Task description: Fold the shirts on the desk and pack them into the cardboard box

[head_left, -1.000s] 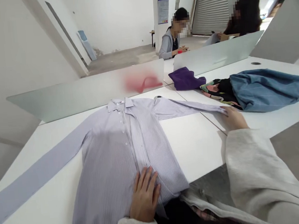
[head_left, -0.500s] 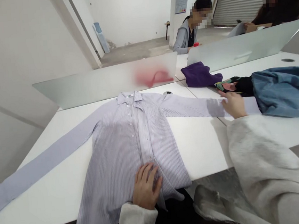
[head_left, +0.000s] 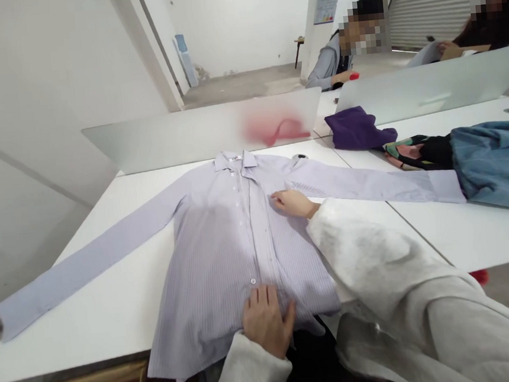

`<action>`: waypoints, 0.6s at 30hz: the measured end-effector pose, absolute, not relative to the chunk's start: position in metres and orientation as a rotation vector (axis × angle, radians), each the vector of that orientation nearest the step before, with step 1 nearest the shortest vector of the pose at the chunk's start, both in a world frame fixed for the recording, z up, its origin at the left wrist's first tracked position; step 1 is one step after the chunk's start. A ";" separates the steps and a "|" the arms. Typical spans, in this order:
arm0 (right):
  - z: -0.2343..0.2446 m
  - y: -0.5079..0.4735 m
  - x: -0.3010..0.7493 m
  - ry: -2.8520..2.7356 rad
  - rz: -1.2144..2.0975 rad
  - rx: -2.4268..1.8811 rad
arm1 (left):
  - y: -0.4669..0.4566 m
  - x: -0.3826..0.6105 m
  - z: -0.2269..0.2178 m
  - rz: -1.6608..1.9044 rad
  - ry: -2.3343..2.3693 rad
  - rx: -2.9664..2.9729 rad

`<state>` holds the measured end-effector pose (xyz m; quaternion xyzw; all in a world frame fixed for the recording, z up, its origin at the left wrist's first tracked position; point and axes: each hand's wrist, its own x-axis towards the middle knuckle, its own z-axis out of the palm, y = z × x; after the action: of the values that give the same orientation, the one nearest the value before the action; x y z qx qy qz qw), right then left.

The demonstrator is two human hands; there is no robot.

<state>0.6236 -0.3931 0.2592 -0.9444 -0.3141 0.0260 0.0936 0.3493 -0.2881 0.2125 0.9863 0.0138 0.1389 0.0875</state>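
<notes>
A pale lilac striped shirt (head_left: pixel 223 241) lies buttoned and face up on the white table (head_left: pixel 113 304), both sleeves stretched out sideways. My left hand (head_left: pixel 266 319) rests flat on the shirt's lower hem near the front edge, fingers spread and open. My right hand (head_left: pixel 292 202) lies flat on the shirt's chest close to the right armpit, fingers extended. Neither hand grips anything. The right sleeve's cuff (head_left: pixel 445 187) reaches the neighbouring table beside the blue garment.
A purple cloth (head_left: pixel 356 130), a patterned dark garment (head_left: pixel 420 152) and a blue denim garment (head_left: pixel 497 164) lie on the right table. Frosted dividers (head_left: pixel 178 138) stand behind. Two other people sit at far desks. The table's front edge is at my waist.
My right hand left the right sleeve's cuff and moved left onto the shirt's chest. The sleeve now lies straight. My left hand stayed on the hem. The view shifted rightwards.
</notes>
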 end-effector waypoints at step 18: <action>0.267 -0.288 0.765 -1.158 -0.078 -2.919 | -0.273 0.358 0.218 0.140 -0.080 2.564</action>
<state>0.7650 -0.2878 0.2671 -0.9293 -0.3686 -0.0247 0.0003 0.3578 -0.2733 0.2178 0.9574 -0.0300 0.0521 0.2826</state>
